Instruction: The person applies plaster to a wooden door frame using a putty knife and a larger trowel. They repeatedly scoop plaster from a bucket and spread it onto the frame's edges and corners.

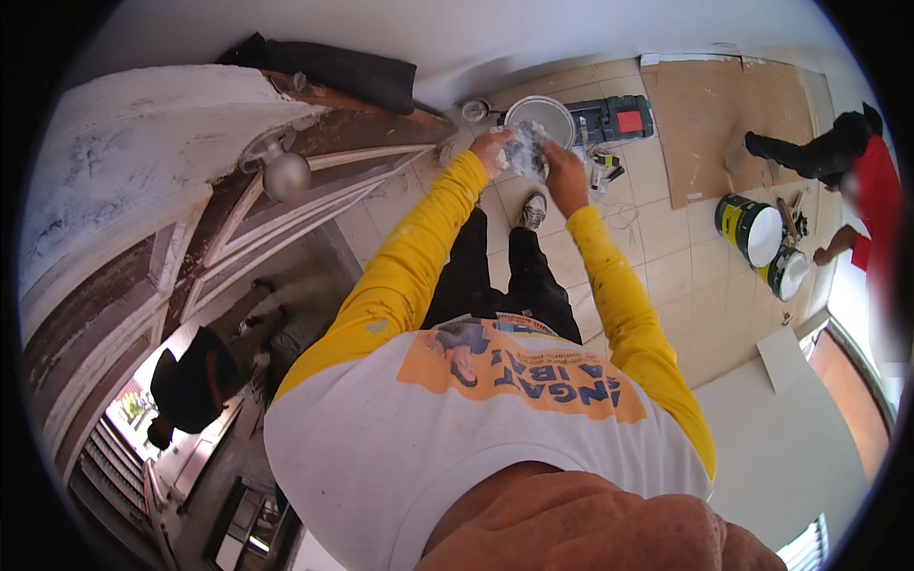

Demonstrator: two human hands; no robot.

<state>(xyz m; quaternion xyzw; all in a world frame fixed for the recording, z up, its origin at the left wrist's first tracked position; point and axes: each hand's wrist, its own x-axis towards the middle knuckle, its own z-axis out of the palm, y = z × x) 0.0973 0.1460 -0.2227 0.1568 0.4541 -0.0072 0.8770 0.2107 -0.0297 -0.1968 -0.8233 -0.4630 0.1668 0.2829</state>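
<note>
The person stands beside a door and looks down at both hands, raised in front of the body. The left hand and the right hand close around a crumpled whitish wad, perhaps a rag or plastic, held between them; fingers of both curl onto it from opposite sides, which suggests it is being squeezed or kneaded rather than merely carried. The wad hangs in the air over the tiled floor, above a round bucket that stands beside a dark toolbox; any drips would likely fall there. Well apart to the right, two paint cans lie near another person's hand.
</note>
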